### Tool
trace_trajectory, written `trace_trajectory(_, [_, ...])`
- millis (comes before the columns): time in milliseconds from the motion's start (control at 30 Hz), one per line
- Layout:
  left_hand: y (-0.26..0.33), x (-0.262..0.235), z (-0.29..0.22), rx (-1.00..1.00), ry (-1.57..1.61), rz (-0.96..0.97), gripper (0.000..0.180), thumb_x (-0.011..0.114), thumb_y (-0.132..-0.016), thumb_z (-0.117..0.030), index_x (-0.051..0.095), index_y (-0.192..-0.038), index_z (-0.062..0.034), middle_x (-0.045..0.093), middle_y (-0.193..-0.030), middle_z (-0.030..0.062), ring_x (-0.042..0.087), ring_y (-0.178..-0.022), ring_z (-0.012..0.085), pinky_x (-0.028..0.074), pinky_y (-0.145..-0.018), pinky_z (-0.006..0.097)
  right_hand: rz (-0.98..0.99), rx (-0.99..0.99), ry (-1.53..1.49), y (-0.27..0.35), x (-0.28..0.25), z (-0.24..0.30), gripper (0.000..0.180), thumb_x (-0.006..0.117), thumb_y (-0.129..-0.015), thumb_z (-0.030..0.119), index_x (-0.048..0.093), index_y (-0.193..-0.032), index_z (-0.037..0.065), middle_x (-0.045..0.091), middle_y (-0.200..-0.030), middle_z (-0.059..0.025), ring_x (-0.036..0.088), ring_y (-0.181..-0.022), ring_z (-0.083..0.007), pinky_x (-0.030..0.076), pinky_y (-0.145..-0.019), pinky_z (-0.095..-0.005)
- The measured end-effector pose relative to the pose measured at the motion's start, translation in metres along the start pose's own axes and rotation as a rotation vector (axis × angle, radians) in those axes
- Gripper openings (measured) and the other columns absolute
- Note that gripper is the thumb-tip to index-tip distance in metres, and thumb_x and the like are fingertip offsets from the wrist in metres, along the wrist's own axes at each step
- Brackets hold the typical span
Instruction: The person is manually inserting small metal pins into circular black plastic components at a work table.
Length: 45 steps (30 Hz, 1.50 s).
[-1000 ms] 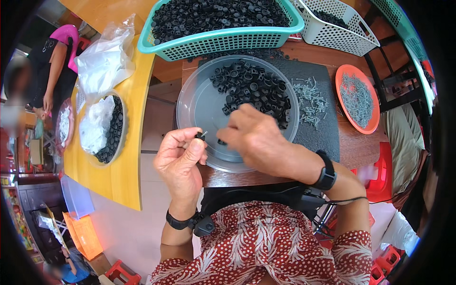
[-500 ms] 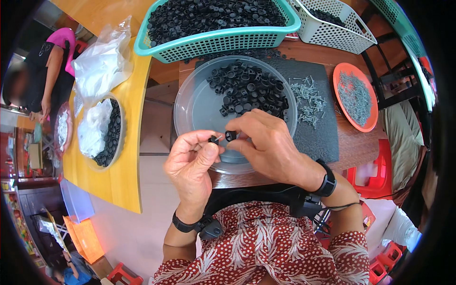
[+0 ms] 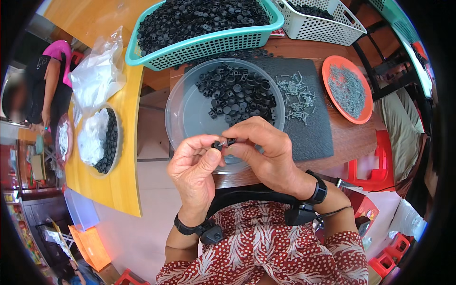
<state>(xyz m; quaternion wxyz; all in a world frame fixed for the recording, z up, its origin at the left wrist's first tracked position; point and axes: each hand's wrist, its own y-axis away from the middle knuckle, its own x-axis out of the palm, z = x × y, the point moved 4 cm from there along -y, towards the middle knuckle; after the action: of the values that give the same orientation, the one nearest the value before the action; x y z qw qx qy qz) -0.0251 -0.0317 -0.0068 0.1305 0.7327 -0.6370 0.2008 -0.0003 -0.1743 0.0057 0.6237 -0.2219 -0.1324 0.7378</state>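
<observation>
My left hand [image 3: 195, 167] pinches a small black plastic piece [image 3: 217, 145] between thumb and forefinger. A thin metal screw [image 3: 223, 143] sticks out of it toward my other hand. Between the fingertips of my right hand [image 3: 264, 147] is a black plastic cap [image 3: 231, 141], mostly covered by the fingers. The two parts nearly meet at the screw; whether they touch I cannot tell. Both hands are over the near rim of a clear round tub [image 3: 176, 118], whose far right side holds a heap of black plastic caps [image 3: 240, 92].
Loose screws [image 3: 297, 97] lie on a dark mat [image 3: 311, 137], beside an orange plate of screws [image 3: 365, 111]. Behind stand a teal basket [image 3: 209, 47] of black parts and a white basket [image 3: 323, 29]. Leftward, a yellow table [image 3: 104, 190] bears a tub [image 3: 116, 156] and plastic bag [image 3: 98, 78].
My hands have brought the two black parts closer together, so less of the screw shows between them. The whole view has shifted slightly.
</observation>
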Motion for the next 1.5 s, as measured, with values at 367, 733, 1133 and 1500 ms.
trace_trajectory(367, [0.004, 0.004, -0.004, -0.045, -0.068, 0.044, 0.027, 0.070, -0.078, -0.003, 0.059, -0.102, 0.0042, 0.064, -0.089, 0.0099, 0.061, -0.074, 0.0125, 0.049, -0.065, 0.023, 0.007, 0.406, -0.529, 0.007, -0.012, -0.011, 0.024, 0.062, -0.078, -0.007, 0.064, -0.101, 0.000, 0.065, -0.091, -0.0046, 0.059, -0.080, -0.0092, 0.049, -0.072, -0.0229])
trace_trajectory(733, [0.008, 0.015, -0.010, 0.074, -0.217, 0.056, 0.020, 0.067, -0.079, 0.006, 0.058, -0.097, 0.0041, 0.063, -0.092, 0.0087, 0.059, -0.081, 0.0104, 0.049, -0.072, 0.022, 0.034, 0.642, -0.770, 0.011, -0.010, -0.019, 0.022, 0.060, -0.080, -0.006, 0.066, -0.101, 0.000, 0.066, -0.089, -0.0056, 0.058, -0.073, -0.0085, 0.048, -0.065, -0.0212])
trace_trajectory(1133, [0.006, 0.011, -0.005, 0.152, -0.407, 0.007, 0.017, 0.071, -0.077, 0.002, 0.062, -0.090, 0.0034, 0.060, -0.083, 0.0046, 0.056, -0.069, 0.0078, 0.047, -0.062, 0.020, 0.024, 0.567, -0.662, 0.011, -0.008, -0.021, 0.020, 0.060, -0.081, -0.005, 0.066, -0.100, -0.001, 0.066, -0.089, -0.0054, 0.057, -0.074, -0.0079, 0.048, -0.065, -0.0206])
trace_trajectory(1500, [0.003, 0.011, -0.004, 0.188, -0.566, 0.020, 0.017, 0.074, -0.073, 0.001, 0.063, -0.087, 0.0013, 0.059, -0.079, 0.0024, 0.052, -0.063, 0.0059, 0.043, -0.056, 0.019, -0.055, 0.560, -0.677, 0.013, -0.007, -0.023, 0.017, 0.061, -0.082, -0.005, 0.066, -0.097, 0.000, 0.065, -0.088, -0.0042, 0.058, -0.077, -0.0074, 0.048, -0.066, -0.0197])
